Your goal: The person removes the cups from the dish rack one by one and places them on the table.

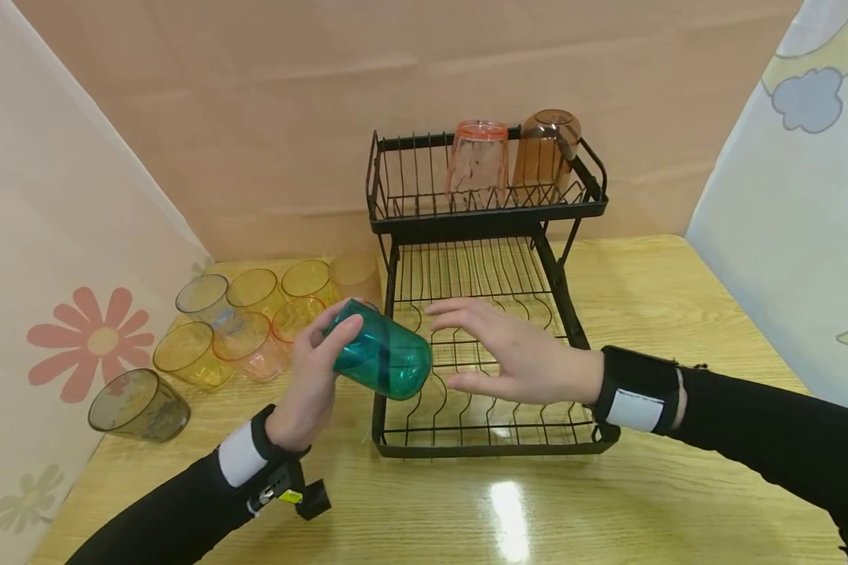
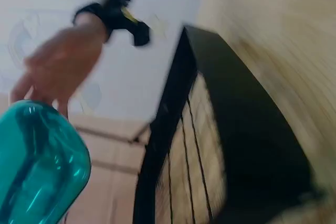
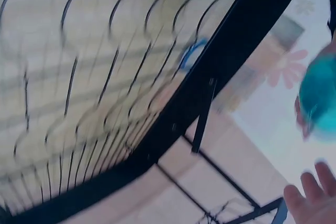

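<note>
A teal see-through cup (image 1: 385, 351) is tilted on its side in my left hand (image 1: 312, 384), its base pointing right, over the left edge of the black two-tier dish rack (image 1: 496, 451). Fingers and thumb grip it near the rim end. My right hand (image 1: 512, 353) hovers above the lower tier, fingers apart and pointing at the cup, touching nothing. The left wrist view shows the teal cup (image 2: 39, 166) large at the lower left. In the right wrist view the cup (image 3: 321, 95) is at the right edge, apart from my right fingertips (image 3: 311, 184).
On the upper tier stand a pink glass (image 1: 479, 161) and a brown glass (image 1: 546, 153), both upside down. Several yellow, pink and grey glasses cluster on the table's left, with a dark grey glass (image 1: 140, 404) nearest the front. Fabric walls surround the table.
</note>
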A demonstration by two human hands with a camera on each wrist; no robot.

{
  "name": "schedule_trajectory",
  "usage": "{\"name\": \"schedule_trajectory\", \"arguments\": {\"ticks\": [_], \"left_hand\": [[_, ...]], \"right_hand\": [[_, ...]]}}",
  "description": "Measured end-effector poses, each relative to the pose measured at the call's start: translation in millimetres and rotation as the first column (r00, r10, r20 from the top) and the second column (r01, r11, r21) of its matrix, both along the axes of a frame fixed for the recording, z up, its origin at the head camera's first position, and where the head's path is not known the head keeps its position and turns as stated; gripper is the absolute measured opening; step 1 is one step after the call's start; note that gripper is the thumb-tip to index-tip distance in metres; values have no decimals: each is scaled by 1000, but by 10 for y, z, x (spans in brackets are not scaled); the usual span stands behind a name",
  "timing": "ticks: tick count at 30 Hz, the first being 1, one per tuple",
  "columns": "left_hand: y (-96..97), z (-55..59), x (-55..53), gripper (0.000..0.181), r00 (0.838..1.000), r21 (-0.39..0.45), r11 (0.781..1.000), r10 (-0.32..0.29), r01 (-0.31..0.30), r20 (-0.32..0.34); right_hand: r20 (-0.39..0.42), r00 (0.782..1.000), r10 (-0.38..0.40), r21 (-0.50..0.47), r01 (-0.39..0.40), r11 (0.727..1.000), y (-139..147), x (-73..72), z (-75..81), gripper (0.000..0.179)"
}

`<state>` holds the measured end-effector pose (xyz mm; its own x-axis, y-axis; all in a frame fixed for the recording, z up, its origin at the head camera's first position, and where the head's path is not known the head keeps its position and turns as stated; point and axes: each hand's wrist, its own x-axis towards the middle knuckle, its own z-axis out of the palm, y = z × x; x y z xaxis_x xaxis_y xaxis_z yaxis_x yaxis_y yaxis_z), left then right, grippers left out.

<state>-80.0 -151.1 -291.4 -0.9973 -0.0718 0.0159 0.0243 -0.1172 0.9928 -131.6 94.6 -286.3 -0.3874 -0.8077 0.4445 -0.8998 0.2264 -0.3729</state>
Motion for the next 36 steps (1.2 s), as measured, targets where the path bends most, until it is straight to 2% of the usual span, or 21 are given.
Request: {"name": "schedule_trajectory", "arguments": {"ticks": [5, 8, 9, 11, 13, 16, 18, 23, 24, 27, 30, 34, 36], "left_hand": [[-354, -45, 103, 42, 998, -149, 989, 33, -24, 58], [-573, -74, 153, 43, 997, -252, 967, 44, -26, 65], [-646, -87, 169, 44, 996, -298, 954, 54, -32, 65], [-798, -111, 201, 46, 997, -411, 911, 56, -26, 61], [-943, -131, 230, 50, 996, -524, 852, 55, -11, 68], [-1146, -171, 254, 55, 997, -671, 741, 67, -17, 48], [-1265, -199, 263, 59, 996, -743, 668, 88, -46, 17], [-1473, -288, 293, 68, 983, -860, 493, 173, -134, -54], [-1501, -311, 300, 69, 980, -872, 467, 187, -145, -63], [-1569, -385, 318, 73, 972, -896, 406, 214, -178, -95], [-1633, -467, 328, 74, 962, -907, 362, 242, -213, -129], [-1711, -566, 338, 73, 948, -916, 322, 282, -237, -146], [-1744, -607, 340, 75, 945, -920, 314, 294, -236, -143]], "right_hand": [[-176, 984, 8, 160, 20, 987, 63, -153, 175, 58], [-254, 967, 0, 245, 64, 967, 102, -237, 321, 61], [-272, 962, -5, 273, 82, 959, 113, -265, 373, 62], [-304, 953, -17, 308, 115, 944, 135, -319, 467, 63], [-331, 943, -27, 329, 142, 934, 153, -363, 554, 64], [-363, 931, -36, 340, 168, 925, 176, -421, 670, 66], [-381, 924, -44, 339, 184, 923, 183, -461, 742, 67], [-396, 915, -79, 320, 219, 922, 182, -584, 882, 70], [-397, 914, -87, 314, 224, 923, 181, -612, 903, 70], [-393, 912, -115, 302, 246, 921, 174, -692, 963, 72], [-369, 917, -152, 311, 276, 910, 164, -763, 1030, 73], [-315, 924, -216, 351, 325, 878, 151, -848, 1130, 74], [-293, 922, -253, 375, 354, 857, 143, -889, 1179, 75]]}}
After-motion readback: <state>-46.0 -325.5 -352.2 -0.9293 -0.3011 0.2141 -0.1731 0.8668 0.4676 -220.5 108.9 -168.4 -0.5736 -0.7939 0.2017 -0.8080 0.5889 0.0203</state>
